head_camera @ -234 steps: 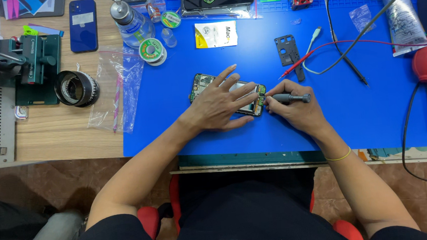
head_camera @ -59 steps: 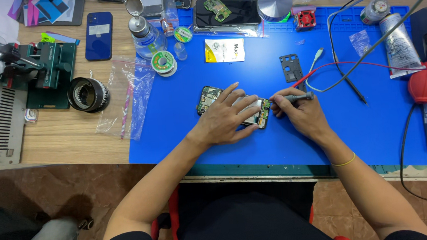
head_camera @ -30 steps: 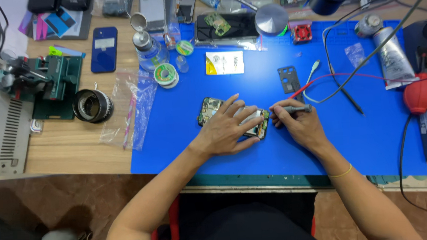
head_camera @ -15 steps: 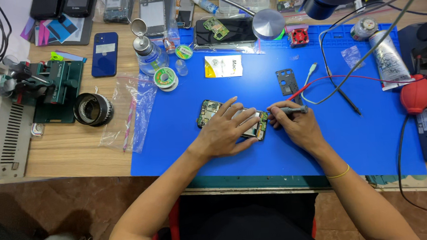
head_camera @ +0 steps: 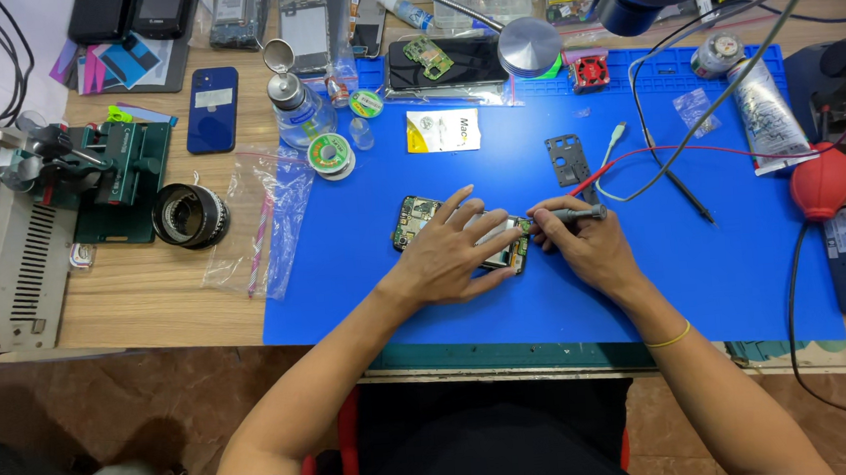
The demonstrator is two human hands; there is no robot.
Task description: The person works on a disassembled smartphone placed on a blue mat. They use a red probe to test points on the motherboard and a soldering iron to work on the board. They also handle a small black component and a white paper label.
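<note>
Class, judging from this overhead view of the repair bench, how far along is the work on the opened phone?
Done: the opened phone with exposed green circuit board lies bare on the blue work mat, a dark metal bracket plate set aside. In hand: the left hand pins it, while the right hand works a grey pen-shaped tool at its end. Left: closing it up.

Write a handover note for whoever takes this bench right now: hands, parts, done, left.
Left hand: flat on the opened phone, pinning it to the blue mat.
Right hand: holds a grey pen-like tool, tip at the phone's right end.
Loose dark plate lies on the mat behind the hands.
Done: phone is open, board exposed.
Left: tool work at that end; the plate is not refitted.
</note>
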